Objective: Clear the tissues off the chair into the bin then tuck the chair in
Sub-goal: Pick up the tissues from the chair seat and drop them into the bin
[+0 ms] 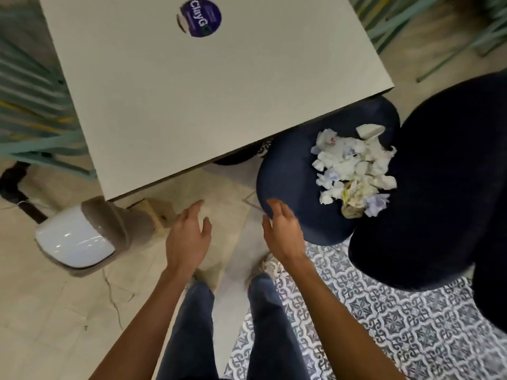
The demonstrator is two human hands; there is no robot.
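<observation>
Both hands, the left hand (pixel 189 237) and right hand (pixel 282 231), hover empty with fingers loosely spread. The tissues (pixel 356 171) lie heaped on the chair (pixel 290 176) seat just beyond the right hand; the bin (pixel 82 237) stands left of the left hand, beside the tabletop (pixel 205 91).

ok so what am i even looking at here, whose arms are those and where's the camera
There is no machine here: a person wears a wide-angle camera on the head, so this one picture looks down past their own arms and legs. The left hand and right hand are bare, open and hold nothing. A pile of crumpled tissues lies on the seat of the dark blue chair, which stands at the pale table's corner. The bin with a white lid stands on the floor to the person's left.
</observation>
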